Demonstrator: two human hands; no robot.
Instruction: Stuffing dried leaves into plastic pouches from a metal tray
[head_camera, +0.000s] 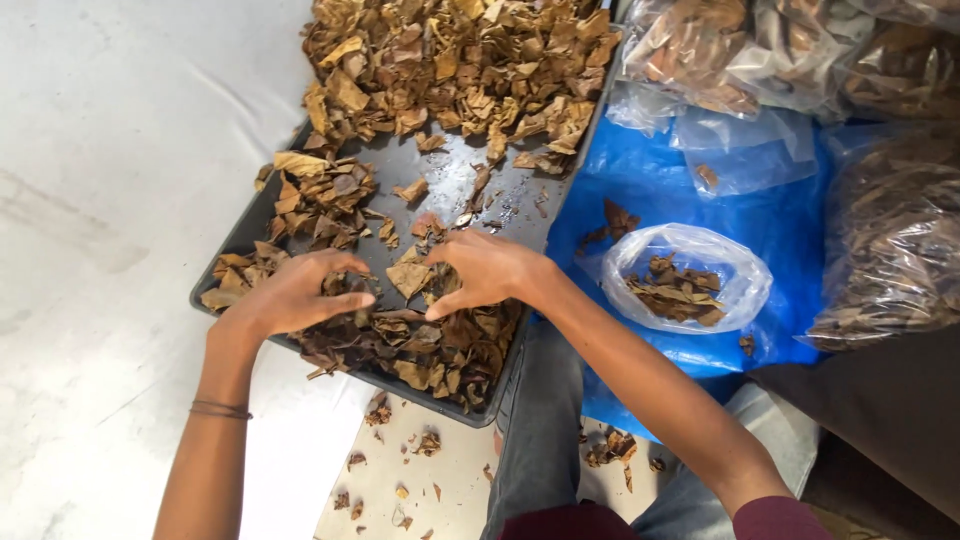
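Observation:
A black tray (240, 232) on the floor holds heaps of dried brown leaves (450, 70). My left hand (295, 292) rests on the leaves at the tray's near left, its fingers curled over a small pile. My right hand (482, 272) lies on the leaves near the tray's middle, fingers bent and touching a pale leaf piece (408, 276) that sits between both hands. A thin band circles my left wrist. Whether either hand has closed around any leaf cannot be made out.
An open clear plastic bag (690, 275) with some leaves sits on a blue sheet (790, 220) right of the tray. Larger filled clear bags (890, 240) stand behind and beside it. Leaf crumbs (400, 470) lie on the floor near my knees.

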